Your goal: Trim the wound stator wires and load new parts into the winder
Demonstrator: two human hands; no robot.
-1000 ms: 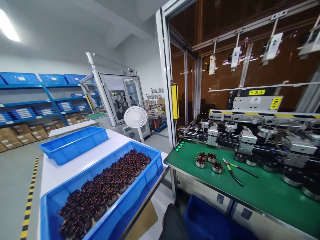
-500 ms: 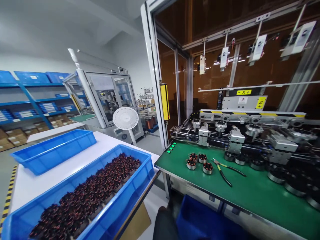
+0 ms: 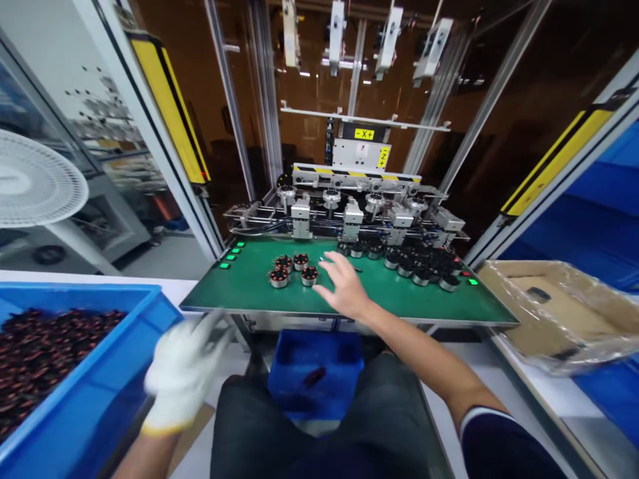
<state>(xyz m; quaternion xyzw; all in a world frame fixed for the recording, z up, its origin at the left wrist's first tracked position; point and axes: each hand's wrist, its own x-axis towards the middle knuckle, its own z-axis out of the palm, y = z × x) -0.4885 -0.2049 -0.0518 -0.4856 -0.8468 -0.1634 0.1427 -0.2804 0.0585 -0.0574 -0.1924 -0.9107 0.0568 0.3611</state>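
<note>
My bare right hand [image 3: 343, 287] hovers over the green bench top [image 3: 349, 296] with its fingers spread, holding nothing. Just left of it sit three small copper-wound stators [image 3: 294, 269]. The pliers seen earlier are hidden under this hand. My left hand [image 3: 182, 369], in a white glove and smeared by motion, is raised near the bench's front left corner beside a blue bin [image 3: 74, 386] full of dark wound stators [image 3: 34, 352]. Its fingers seem apart with nothing visible in them.
Behind the bench stands a winding machine [image 3: 349, 213] with a row of fixtures holding stators [image 3: 419, 266]. A blue bin [image 3: 314, 369] sits on the floor under the bench. A plastic-lined cardboard box [image 3: 559, 313] is at right, a white fan [image 3: 34, 179] at left.
The view has swung right to face the bench. Both hands have come into view, the right one reaching out over the bench where the pliers lay.
</note>
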